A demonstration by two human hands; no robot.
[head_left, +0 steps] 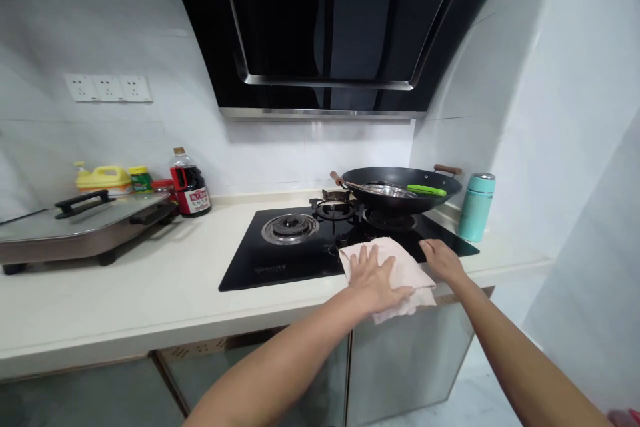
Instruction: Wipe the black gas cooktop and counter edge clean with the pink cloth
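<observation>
My left hand (374,277) lies with fingers spread on a pale pink cloth (407,273). That cloth rests over the front of the black glass gas cooktop (273,260), and its near corner hangs past the counter's front edge. Just to the right, my right hand (444,260) is at the cooktop's front right edge with its fingers curled in; whatever they may hold is hidden. Behind both hands, a dark wok (363,180) sits on the right burner. Inside the wok are a metal strainer or lid (385,191) and a bright green handle (427,190).
A teal flask (477,210) stands right of the cooktop by the wall. The left burner (290,228) is uncovered. A lidded electric pan (80,227), a soy sauce bottle (191,187) and a yellow jug (103,178) stand at left. Overhead slopes a black range hood (320,20).
</observation>
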